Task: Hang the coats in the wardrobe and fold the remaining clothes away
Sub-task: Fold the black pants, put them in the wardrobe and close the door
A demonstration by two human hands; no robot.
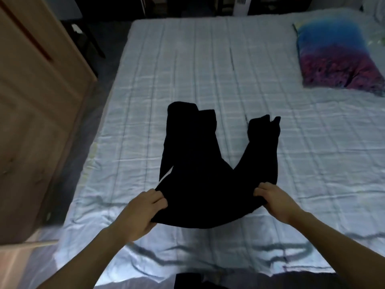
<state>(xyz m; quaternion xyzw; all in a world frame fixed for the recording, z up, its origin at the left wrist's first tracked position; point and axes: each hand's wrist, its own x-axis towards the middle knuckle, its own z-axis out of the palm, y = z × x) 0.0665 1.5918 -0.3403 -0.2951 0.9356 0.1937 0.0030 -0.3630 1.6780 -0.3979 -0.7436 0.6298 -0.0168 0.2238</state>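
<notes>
Both arms reach forward over the bed (229,69); left hand (141,213) and right hand (275,200) each pinch the near edge of black trousers (198,184), legs spread away on the sheet; fabric detail lost in darkness; wardrobe (35,101) blurred at left

A bedroom in a home is shown. A big bed (208,69) with a pale checked sheet is seen, a bright blue and purple pillow (333,57) is laid on it, and a wooden wardrobe (37,111) is stood beside it.
</notes>
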